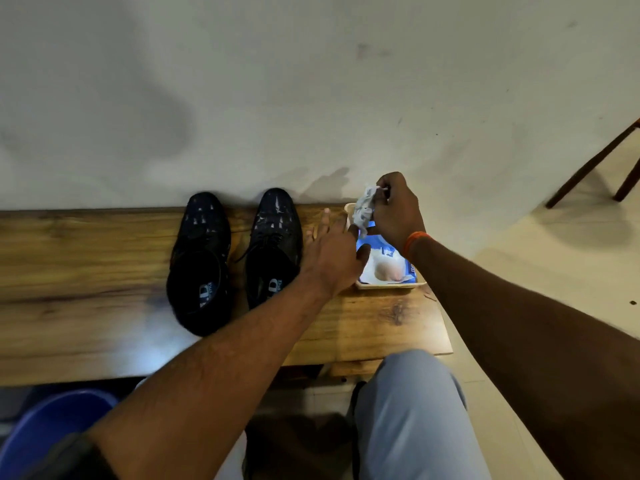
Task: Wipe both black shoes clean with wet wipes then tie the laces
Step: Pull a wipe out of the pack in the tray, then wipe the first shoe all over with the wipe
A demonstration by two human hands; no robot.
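Observation:
Two black lace-up shoes stand side by side on the wooden bench, toes toward the wall: the left shoe [199,261] and the right shoe [275,245], both flecked with pale marks, with the right shoe's laces lying loose. My right hand [394,211] pinches a crumpled wet wipe [365,207] and lifts it above the blue wet-wipe pack [386,252]. My left hand [334,252] lies flat with straight fingers, pressing on the pack's left end, just right of the right shoe.
The wipe pack sits in a pale tray [386,285] near the bench's [86,271] right end, against the white wall. A blue bucket [48,431] stands below at lower left. Dark wooden chair legs [595,164] show at far right. My grey-trousered knee [412,410] is under the bench edge.

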